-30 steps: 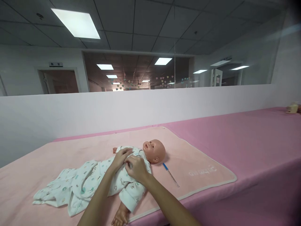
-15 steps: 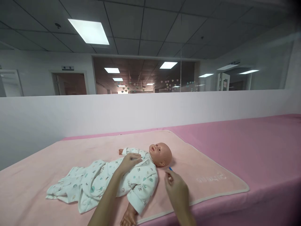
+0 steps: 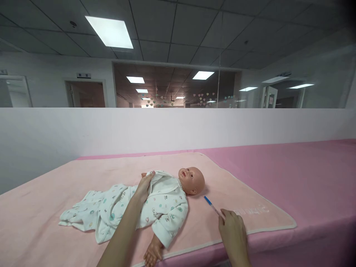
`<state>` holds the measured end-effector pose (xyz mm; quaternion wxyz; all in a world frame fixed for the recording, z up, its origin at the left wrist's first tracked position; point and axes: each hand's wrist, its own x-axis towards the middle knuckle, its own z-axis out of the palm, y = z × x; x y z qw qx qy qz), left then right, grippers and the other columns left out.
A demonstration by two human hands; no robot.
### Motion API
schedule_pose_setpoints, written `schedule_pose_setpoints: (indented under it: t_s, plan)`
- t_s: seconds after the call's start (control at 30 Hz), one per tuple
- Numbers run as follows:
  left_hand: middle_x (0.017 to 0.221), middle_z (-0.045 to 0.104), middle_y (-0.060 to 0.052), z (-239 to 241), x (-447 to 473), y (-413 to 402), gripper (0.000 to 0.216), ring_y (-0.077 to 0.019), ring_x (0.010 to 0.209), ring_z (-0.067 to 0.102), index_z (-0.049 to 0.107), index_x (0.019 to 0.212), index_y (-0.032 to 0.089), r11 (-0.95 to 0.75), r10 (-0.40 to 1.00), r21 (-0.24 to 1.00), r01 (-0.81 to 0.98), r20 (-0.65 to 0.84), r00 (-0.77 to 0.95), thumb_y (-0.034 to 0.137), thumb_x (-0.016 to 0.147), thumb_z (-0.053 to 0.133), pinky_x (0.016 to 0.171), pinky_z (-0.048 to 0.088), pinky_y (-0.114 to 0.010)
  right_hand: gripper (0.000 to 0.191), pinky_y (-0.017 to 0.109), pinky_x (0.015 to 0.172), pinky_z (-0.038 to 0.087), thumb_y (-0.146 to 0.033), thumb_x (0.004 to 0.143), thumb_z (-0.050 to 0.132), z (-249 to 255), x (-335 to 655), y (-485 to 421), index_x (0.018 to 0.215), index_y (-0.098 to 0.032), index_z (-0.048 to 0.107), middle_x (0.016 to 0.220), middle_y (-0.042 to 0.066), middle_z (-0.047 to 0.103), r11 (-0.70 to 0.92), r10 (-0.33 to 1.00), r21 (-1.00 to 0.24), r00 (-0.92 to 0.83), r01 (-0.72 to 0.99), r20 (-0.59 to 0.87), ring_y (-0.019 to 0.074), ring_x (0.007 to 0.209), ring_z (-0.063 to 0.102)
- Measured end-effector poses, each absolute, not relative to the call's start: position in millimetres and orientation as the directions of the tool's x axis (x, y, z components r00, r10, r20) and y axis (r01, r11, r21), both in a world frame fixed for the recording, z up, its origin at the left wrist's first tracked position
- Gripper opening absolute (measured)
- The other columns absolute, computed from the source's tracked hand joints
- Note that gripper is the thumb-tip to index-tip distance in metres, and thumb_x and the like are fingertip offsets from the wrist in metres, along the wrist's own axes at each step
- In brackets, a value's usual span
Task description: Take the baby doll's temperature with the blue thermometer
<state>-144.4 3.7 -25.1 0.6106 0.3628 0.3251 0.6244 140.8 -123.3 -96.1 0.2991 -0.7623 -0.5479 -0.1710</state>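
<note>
A baby doll [image 3: 191,180] lies on its back on a light pink blanket [image 3: 244,200], dressed in a white patterned garment [image 3: 164,204]. My left hand [image 3: 144,185] grips the garment's front flap at the doll's chest and lifts it open. My right hand [image 3: 232,228] rests near the blanket's front edge, its fingertips pinched on the lower end of a thin thermometer with a blue tip [image 3: 213,207]. The thermometer lies on the blanket just right of the doll's head.
The blanket covers part of a long table with a darker pink cover [image 3: 306,174]. A low white partition wall [image 3: 178,129] runs behind the table. The table's front edge is close to my right hand.
My right hand left the doll's chest, swung right and came down on the thermometer. My left hand stayed on the doll and has pulled the garment flap up and open.
</note>
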Motion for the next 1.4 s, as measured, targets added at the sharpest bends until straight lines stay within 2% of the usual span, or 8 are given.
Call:
schedule_pose_setpoints:
  t_s: [0.17, 0.3, 0.43, 0.6, 0.77, 0.9, 1.2, 1.4]
  plan:
    - [0.06, 0.044, 0.006, -22, -143, 0, 0.032, -0.0044, 0.053, 0.046, 0.047, 0.061, 0.014, -0.048, 0.998, 0.828, -0.558, 0.058, -0.001, 0.032, 0.058, 0.074, 0.053, 0.038, -0.016, 0.029, 0.033, 0.065, 0.041, -0.014, 0.081, 0.036, -78, 140, -132, 0.075, -0.013, 0.065, 0.074, 0.01, 0.065, -0.267, 0.801, -0.247, 0.357, 0.932, 0.48, 0.0238, 0.075, 0.059]
    - [0.06, 0.046, 0.005, -22, -144, 0, 0.029, -0.0053, 0.053, 0.047, 0.049, 0.06, 0.013, -0.048, 0.998, 0.83, -0.556, 0.057, -0.001, 0.031, 0.06, 0.073, 0.053, 0.039, -0.016, 0.025, 0.028, 0.057, 0.04, -0.022, 0.082, 0.037, -47, 133, -146, 0.08, -0.019, 0.062, 0.079, 0.006, 0.066, -0.234, 0.813, -0.449, 0.427, 0.863, 0.397, 0.0199, 0.072, 0.061]
    - [0.059, 0.049, 0.003, -23, -145, 2, 0.026, -0.0066, 0.054, 0.05, 0.053, 0.061, 0.012, -0.044, 0.998, 0.835, -0.549, 0.058, 0.009, 0.03, 0.061, 0.072, 0.055, 0.041, -0.017, 0.022, 0.026, 0.063, 0.043, -0.03, 0.081, 0.041, -10, 107, -157, 0.083, -0.021, 0.061, 0.085, 0.003, 0.066, 0.002, 0.767, -0.616, 0.394, 0.788, 0.506, 0.0165, 0.074, 0.06]
    - [0.059, 0.054, 0.002, -23, -144, 1, 0.028, -0.0093, 0.057, 0.054, 0.056, 0.066, 0.012, -0.019, 0.996, 0.844, -0.536, 0.065, 0.068, 0.033, 0.06, 0.072, 0.057, 0.043, -0.019, 0.025, 0.023, 0.068, 0.041, -0.02, 0.084, 0.036, 30, 36, -120, 0.078, -0.018, 0.061, 0.089, 0.006, 0.065, 0.246, 0.782, -0.48, 0.12, 0.842, 0.611, 0.0152, 0.082, 0.059]
    - [0.059, 0.055, 0.002, -22, -145, -1, 0.03, -0.0084, 0.058, 0.054, 0.056, 0.065, 0.012, -0.048, 0.992, 0.858, -0.511, 0.1, 0.075, 0.037, 0.059, 0.072, 0.058, 0.043, -0.018, 0.025, 0.025, 0.06, 0.041, -0.003, 0.081, 0.033, 31, -27, -46, 0.093, -0.014, 0.053, 0.084, 0.01, 0.064, 0.169, 0.881, -0.256, -0.029, 0.952, 0.473, 0.0188, 0.078, 0.061]
    - [0.06, 0.056, 0.002, -23, -143, 0, 0.032, -0.0079, 0.059, 0.053, 0.056, 0.065, 0.013, -0.09, 0.991, 0.89, -0.447, 0.126, 0.05, 0.041, 0.058, 0.071, 0.06, 0.043, -0.018, 0.025, 0.026, 0.058, 0.041, -0.001, 0.08, 0.032, 6, -42, -7, 0.09, -0.011, 0.054, 0.083, 0.013, 0.063, 0.144, 0.907, -0.259, -0.023, 0.955, 0.421, 0.0205, 0.077, 0.062]
    - [0.073, 0.06, -0.007, -33, -147, 26, 0.026, -0.0139, 0.066, 0.059, 0.056, 0.073, 0.012, -0.227, 0.95, 0.972, 0.056, 0.233, -0.209, 0.034, 0.077, 0.042, 0.069, 0.046, -0.027, 0.028, 0.024, 0.059, 0.039, -0.001, 0.079, 0.031, -18, -36, -2, 0.087, -0.015, 0.054, 0.084, 0.009, 0.061, 0.144, 0.883, -0.311, 0.019, 0.94, 0.468, 0.0173, 0.077, 0.06]
    - [0.122, 0.047, -0.008, -22, -157, 44, 0.046, -0.0189, 0.113, 0.043, 0.052, 0.108, 0.02, -0.414, 0.853, 0.629, 0.658, 0.521, 0.039, 0.001, 0.067, 0.046, 0.097, 0.03, -0.031, 0.03, 0.025, 0.061, 0.037, 0.0, 0.072, 0.037, -22, -36, -1, 0.091, -0.017, 0.053, 0.088, 0.006, 0.06, 0.17, 0.836, -0.414, 0.092, 0.894, 0.542, 0.0179, 0.081, 0.058]
